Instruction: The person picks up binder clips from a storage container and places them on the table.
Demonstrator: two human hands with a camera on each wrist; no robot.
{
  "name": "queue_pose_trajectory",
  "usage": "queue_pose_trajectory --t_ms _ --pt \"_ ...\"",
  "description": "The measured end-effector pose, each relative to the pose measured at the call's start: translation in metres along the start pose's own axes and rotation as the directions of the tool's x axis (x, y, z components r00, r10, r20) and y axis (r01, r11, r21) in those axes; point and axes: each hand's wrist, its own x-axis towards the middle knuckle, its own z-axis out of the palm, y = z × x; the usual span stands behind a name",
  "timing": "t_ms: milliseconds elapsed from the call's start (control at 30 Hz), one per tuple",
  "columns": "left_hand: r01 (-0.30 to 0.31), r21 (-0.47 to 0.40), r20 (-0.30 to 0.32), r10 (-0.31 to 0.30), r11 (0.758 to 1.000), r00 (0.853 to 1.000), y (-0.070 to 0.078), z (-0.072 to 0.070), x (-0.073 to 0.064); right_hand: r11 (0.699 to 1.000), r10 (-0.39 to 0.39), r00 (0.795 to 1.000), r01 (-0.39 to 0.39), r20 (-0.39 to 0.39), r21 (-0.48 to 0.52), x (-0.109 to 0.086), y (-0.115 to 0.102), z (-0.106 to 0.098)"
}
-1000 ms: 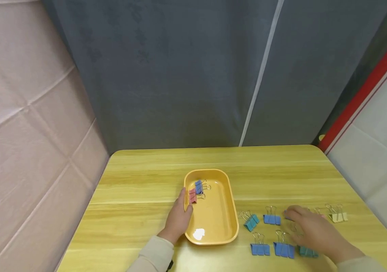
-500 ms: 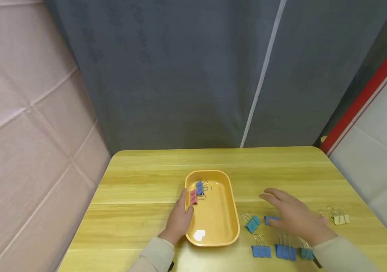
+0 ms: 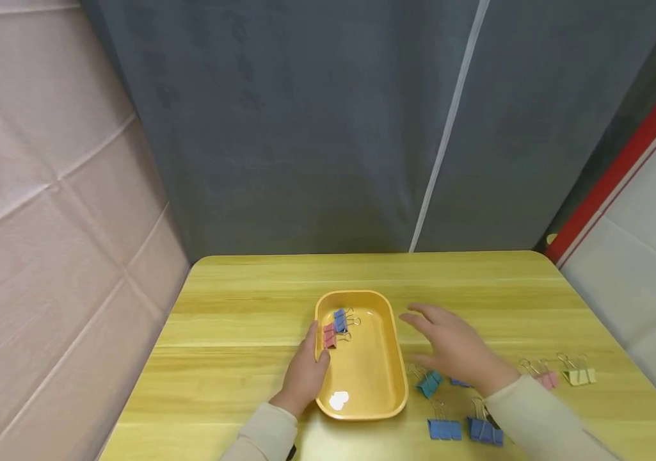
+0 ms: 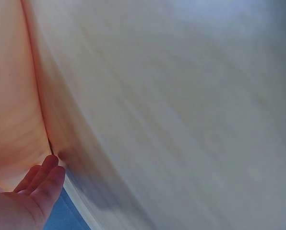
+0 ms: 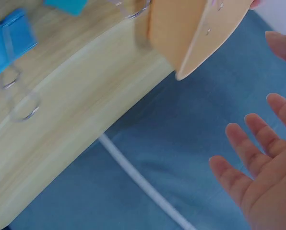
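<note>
My left hand (image 3: 304, 374) holds the left side of a yellow tray (image 3: 390, 333), thumb over the rim and fingers along the outer wall. In the left wrist view those fingers (image 4: 46, 179) look straight against the wall. Inside the tray lie a pink binder clip (image 3: 329, 335) and a blue binder clip (image 3: 340, 320). My right hand (image 3: 454, 342) hovers just right of the tray, its fingers spread; the right wrist view shows this hand (image 5: 272, 187) with nothing in it. Beneath it are a teal binder clip (image 3: 429, 384) and a blue binder clip (image 3: 460, 383), mostly hidden.
Toward the front stand more blue binder clips (image 3: 445, 429). A pink binder clip (image 3: 548, 380) and a cream binder clip (image 3: 580, 376) stand farther right. The right forearm covers part of the wooden table (image 3: 235, 301). A dark curtain (image 3: 304, 128) hangs behind it.
My right hand has moved left from among the binder clips on the right to beside the tray, its fingers spreading. The left hand stays on the tray. The view has shifted slightly.
</note>
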Motion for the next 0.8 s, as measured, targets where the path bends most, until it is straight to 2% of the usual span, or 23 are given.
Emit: queue_pose_trajectory --t_ms 533,800 --pt "-0.021 0.028 -0.011 0.021 0.999 1.000 -0.001 0.000 0.001 0.998 -0.042 0.999 0.041 0.026 0.038 0.053 -0.035 0.017" --pt "-0.021 0.029 -0.004 0.021 0.999 1.000 -0.001 0.000 0.000 0.996 -0.078 0.997 0.077 0.018 0.036 0.072 -0.050 0.028"
